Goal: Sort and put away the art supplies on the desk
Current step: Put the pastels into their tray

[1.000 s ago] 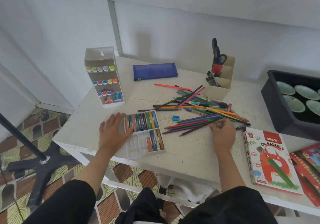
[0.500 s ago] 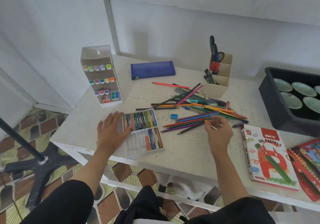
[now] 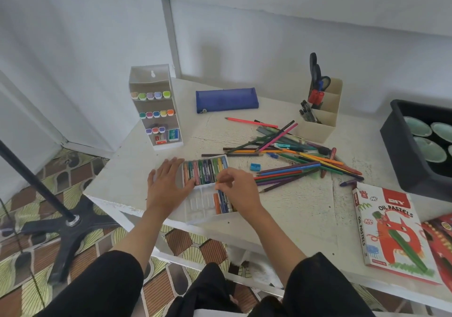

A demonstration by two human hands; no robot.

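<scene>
Your right hand (image 3: pixel 238 189) had left the pile of coloured pencils (image 3: pixel 291 167) at the middle of the worktop (image 3: pixel 293 209), where it rested a second before, and crossed left to the clear pastel tray (image 3: pixel 208 189) at the near edge. Its fingers were pinched together over the tray's near row, at the upper end of the pastels (image 3: pixel 222 203) lying there. A small stick was visible in that pinch half a second earlier; whether it was still held or already seated, you could not tell from this view.

Your left hand (image 3: pixel 168 184) had not moved: flat and open, palm down, fingers against the tray's left side, steadying it.

The tray's far row was full. The near row held pastels only at its right end, with bare slots to the left.

The pencils remained scattered and unsorted. A blue sharpener (image 3: pixel 255 167) lay loose between tray and pile. The pastel box (image 3: pixel 391 228) lay closed at the near right.

Assessment: pastel sorting was under way and incomplete; pencil sorting had not begun.
</scene>
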